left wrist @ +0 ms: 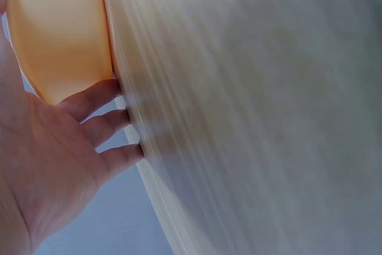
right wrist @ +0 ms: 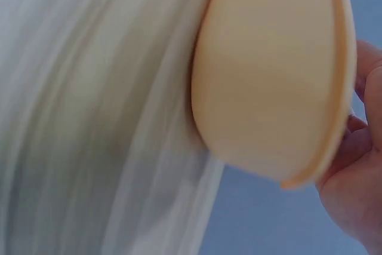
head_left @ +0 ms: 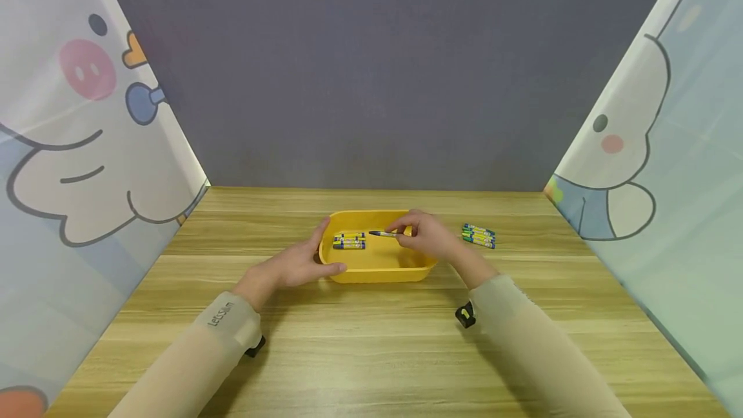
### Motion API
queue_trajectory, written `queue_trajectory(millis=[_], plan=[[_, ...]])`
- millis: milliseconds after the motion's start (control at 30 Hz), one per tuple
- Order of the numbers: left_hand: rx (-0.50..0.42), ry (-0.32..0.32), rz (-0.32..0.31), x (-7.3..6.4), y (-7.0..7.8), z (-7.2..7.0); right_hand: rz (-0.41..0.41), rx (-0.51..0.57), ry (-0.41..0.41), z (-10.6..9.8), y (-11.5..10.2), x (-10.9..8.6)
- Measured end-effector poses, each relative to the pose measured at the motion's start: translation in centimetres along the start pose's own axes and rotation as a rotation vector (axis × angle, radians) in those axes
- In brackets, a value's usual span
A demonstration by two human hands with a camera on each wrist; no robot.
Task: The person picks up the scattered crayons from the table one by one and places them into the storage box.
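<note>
A shallow yellow plastic basket [head_left: 380,276] sits on the table in the head view. My left hand [head_left: 298,264] spans its left end, thumb at the front rim; in the left wrist view its fingers are spread straight, touching the basket's side and the tabletop. Over the basket's right part, my right hand [head_left: 428,236] pinches a dark-tipped crayon [head_left: 380,233] that points left. Several wrapped crayons [head_left: 349,246] lie side by side in the basket's left part. In the right wrist view the basket wall [right wrist: 268,76] hides the held crayon.
To the right of the basket, several more crayons [head_left: 479,236] lie together on the wooden table [head_left: 360,347]. A dark grey panel [head_left: 371,82] closes off the back. Printed cloth sheets [head_left: 656,166] stand along both sides.
</note>
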State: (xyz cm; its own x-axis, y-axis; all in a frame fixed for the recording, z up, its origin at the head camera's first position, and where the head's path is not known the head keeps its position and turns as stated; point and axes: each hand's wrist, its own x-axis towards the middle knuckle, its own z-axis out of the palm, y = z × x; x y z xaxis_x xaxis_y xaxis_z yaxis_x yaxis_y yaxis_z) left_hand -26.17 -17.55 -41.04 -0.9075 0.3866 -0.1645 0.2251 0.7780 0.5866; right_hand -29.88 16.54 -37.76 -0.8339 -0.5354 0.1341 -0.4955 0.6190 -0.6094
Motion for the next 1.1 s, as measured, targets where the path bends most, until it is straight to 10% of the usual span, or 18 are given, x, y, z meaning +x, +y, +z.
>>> queue_trajectory(millis=[1100], plan=[[-0.007, 0.008, 0.007, -0.1, -0.1, 0.0, 0.124, 0.031, -0.096, 7.5, -3.6, 5.1]])
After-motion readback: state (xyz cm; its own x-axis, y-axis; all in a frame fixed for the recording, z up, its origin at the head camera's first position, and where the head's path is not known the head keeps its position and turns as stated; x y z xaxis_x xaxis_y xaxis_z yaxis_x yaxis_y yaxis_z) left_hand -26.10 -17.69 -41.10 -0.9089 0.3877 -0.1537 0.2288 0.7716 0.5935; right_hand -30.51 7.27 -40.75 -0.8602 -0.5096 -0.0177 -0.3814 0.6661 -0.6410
